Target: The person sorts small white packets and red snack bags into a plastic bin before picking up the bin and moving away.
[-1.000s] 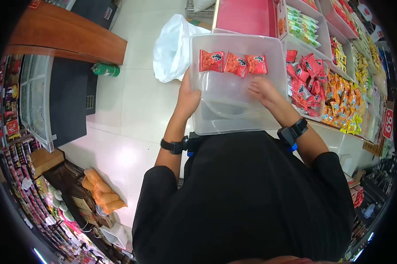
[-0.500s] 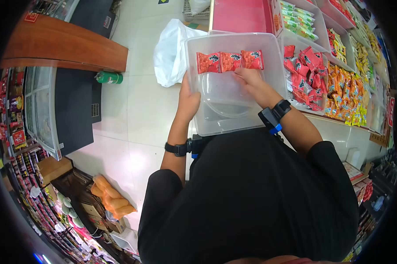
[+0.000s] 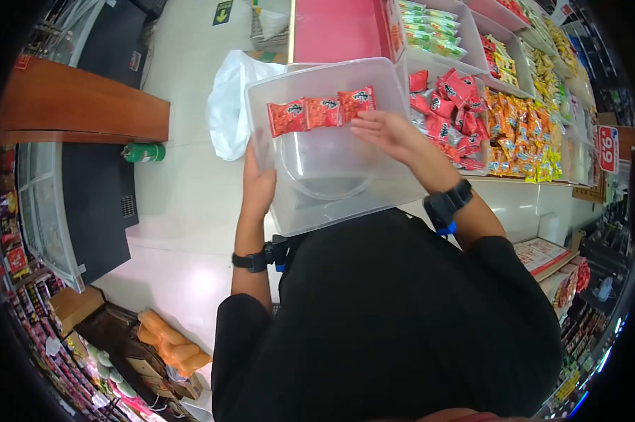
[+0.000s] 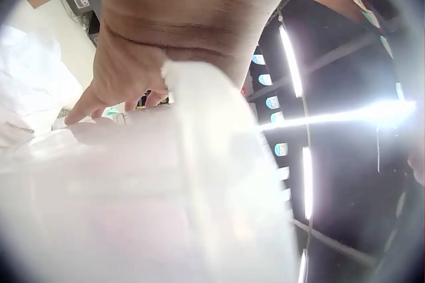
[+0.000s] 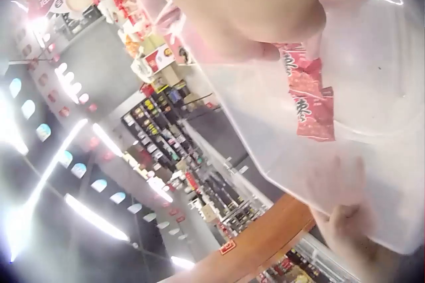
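Observation:
In the head view a clear plastic tub (image 3: 331, 207) is held in front of the body. My left hand (image 3: 258, 188) grips its left wall, with the thumb at the rim and the fingers outside, seen through the plastic in the right wrist view. Inside, along the far wall, lie three red snack packets (image 3: 324, 112) in an edge-to-edge row. Over the tub, my right hand (image 3: 391, 133) has loosely extended fingers, their tips close to the rightmost packet, and holds nothing. The left wrist view shows the left hand (image 4: 133, 74) behind the tub's blurred wall (image 4: 133, 197).
To the right, a display bin (image 3: 476, 160) holds many red packets, beside orange packets (image 3: 518, 137) and green-white ones (image 3: 430, 29). A pink-topped stand (image 3: 342, 32) is beyond the tub. A white plastic bag (image 3: 226, 105) lies on the floor, left of the tub.
My right hand moved to the middle of the packets, then drew back toward the right one. The packets, earlier uneven with a gap, now form a row. The tub has tilted slightly in view.

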### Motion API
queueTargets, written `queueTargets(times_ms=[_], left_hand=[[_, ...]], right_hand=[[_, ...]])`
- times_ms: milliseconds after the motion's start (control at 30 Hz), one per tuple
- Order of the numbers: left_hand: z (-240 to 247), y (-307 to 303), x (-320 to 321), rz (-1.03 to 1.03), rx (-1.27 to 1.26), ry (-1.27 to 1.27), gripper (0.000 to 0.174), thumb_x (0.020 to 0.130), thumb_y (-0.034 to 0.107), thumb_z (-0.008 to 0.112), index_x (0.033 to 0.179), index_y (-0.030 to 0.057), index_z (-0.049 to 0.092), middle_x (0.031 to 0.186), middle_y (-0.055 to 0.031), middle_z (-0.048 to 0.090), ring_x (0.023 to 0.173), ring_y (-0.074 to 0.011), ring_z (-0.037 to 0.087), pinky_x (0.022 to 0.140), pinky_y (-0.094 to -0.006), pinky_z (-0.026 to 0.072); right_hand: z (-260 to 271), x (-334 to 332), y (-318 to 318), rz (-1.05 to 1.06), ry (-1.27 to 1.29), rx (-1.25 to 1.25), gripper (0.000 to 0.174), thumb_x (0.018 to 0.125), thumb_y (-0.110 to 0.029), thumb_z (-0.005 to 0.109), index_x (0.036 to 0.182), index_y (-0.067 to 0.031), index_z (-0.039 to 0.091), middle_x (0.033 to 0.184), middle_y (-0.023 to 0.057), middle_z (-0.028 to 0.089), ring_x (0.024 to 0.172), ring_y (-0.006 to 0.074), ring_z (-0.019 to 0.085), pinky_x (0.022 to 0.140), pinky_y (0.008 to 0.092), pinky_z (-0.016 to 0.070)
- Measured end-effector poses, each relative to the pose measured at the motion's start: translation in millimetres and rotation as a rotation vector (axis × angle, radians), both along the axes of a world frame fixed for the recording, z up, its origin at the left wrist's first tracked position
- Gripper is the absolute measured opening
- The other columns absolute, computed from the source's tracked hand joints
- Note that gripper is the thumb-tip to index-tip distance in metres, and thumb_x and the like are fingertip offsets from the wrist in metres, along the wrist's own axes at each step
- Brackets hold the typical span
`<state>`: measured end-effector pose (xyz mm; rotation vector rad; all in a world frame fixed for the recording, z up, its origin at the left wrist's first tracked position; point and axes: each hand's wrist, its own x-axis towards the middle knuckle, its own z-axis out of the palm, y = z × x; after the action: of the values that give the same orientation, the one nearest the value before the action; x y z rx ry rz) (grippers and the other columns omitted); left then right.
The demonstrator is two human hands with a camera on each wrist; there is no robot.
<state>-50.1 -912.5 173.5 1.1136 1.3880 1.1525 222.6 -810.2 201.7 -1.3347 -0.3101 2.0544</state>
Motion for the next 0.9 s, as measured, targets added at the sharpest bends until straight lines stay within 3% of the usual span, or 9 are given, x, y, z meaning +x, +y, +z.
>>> queueTargets(times_ms=[133,200,233,300,400,567,700,833,900], left_hand=[[9.1,0.9,2.9,0.016,-0.045,-0.001,0.071,0.075,-0.01,0.041,0.143,0.0054,0.026,0.146,-0.0109,0.033,0.132,-0.0261,0.036,0.075,-0.0229,0.0431],[8.7,1.7,4.2,0.025,-0.024,-0.003,0.072,0.074,-0.01,0.04,0.143,0.0055,0.026,0.146,-0.0109,0.033,0.132,-0.0263,0.037,0.075,-0.0231,0.0432],[16.0,2.1,7.6,0.048,-0.064,0.0,0.073,0.073,-0.011,0.04,0.143,0.0054,0.026,0.146,-0.0107,0.033,0.133,-0.0263,0.036,0.077,-0.023,0.0432],[17.2,2.4,7.4,0.04,-0.071,-0.01,0.075,0.071,-0.011,0.038,0.143,0.0055,0.026,0.147,-0.0108,0.032,0.133,-0.027,0.035,0.081,-0.0247,0.0436],[16.7,3.4,7.3,0.044,-0.072,-0.053,0.081,0.065,-0.011,0.034,0.144,0.0061,0.025,0.147,-0.0108,0.03,0.135,-0.0293,0.032,0.095,-0.0318,0.042],[11.9,1.9,5.2,0.028,-0.05,-0.049,0.08,0.066,-0.009,0.034,0.144,0.0069,0.025,0.148,-0.0104,0.03,0.136,-0.0294,0.031,0.098,-0.034,0.0405],[14.3,-0.1,7.4,0.043,-0.072,-0.014,0.075,0.071,-0.009,0.037,0.144,0.0066,0.025,0.148,-0.0101,0.03,0.136,-0.0277,0.031,0.096,-0.0319,0.0402],[-14.6,0.4,-2.9,0.018,0.032,0.047,0.072,0.074,-0.01,0.038,0.143,0.0063,0.026,0.147,-0.0107,0.031,0.136,-0.0267,0.031,0.09,-0.0287,0.042],[-15.4,1.4,-1.9,0.029,0.038,0.032,0.072,0.074,-0.011,0.037,0.143,0.006,0.026,0.147,-0.0112,0.031,0.136,-0.0269,0.031,0.092,-0.0288,0.041]], right_hand=[[53.3,82.9,23.8,0.105,-0.36,0.639,0.021,0.091,-0.014,0.054,0.105,0.0003,0.061,0.093,0.0072,0.065,0.091,0.0164,0.064,0.081,0.0303,0.0513],[13.1,144.0,52.2,0.208,-0.89,0.833,0.031,0.086,-0.019,0.06,0.112,-0.0011,0.058,0.103,0.0129,0.063,0.096,0.0244,0.061,0.083,0.0361,0.0493],[-8.1,171.8,55.1,0.205,-0.897,0.825,0.031,0.086,-0.019,0.06,0.112,-0.0011,0.058,0.103,0.0129,0.063,0.096,0.0244,0.061,0.083,0.0361,0.0493],[-39.4,211.4,61.2,0.354,-1.968,1.04,0.053,0.078,-0.025,0.069,0.121,-0.0013,0.05,0.115,0.0189,0.056,0.108,0.0328,0.053,0.091,0.0429,0.0433],[-45.5,224.5,67.0,0.26,-1.921,1.165,0.07,0.072,-0.028,0.073,0.129,-0.0007,0.042,0.123,0.022,0.049,0.121,0.0377,0.041,0.101,0.0426,0.0352],[-37.7,211.6,81.8,0.647,-2.175,0.901,0.066,0.068,-0.032,0.076,0.125,-0.0097,0.05,0.12,0.0135,0.056,0.117,0.0355,0.047,0.098,0.0438,0.0361],[-37.1,213.5,109.1,0.856,-1.826,0.88,0.056,0.07,-0.031,0.073,0.118,-0.0078,0.056,0.111,0.0152,0.061,0.106,0.0354,0.055,0.093,0.0432,0.0416],[27.5,139.5,84.5,0.193,-1.553,1.314,0.04,0.08,-0.02,0.067,0.115,-0.004,0.055,0.107,0.0182,0.06,0.097,0.0312,0.06,0.084,0.0406,0.0468],[73.7,83.0,51.0,0.24,-1.38,1.353,0.037,0.082,-0.018,0.066,0.115,-0.0045,0.055,0.107,0.0175,0.06,0.097,0.0301,0.06,0.084,0.04,0.0468]])
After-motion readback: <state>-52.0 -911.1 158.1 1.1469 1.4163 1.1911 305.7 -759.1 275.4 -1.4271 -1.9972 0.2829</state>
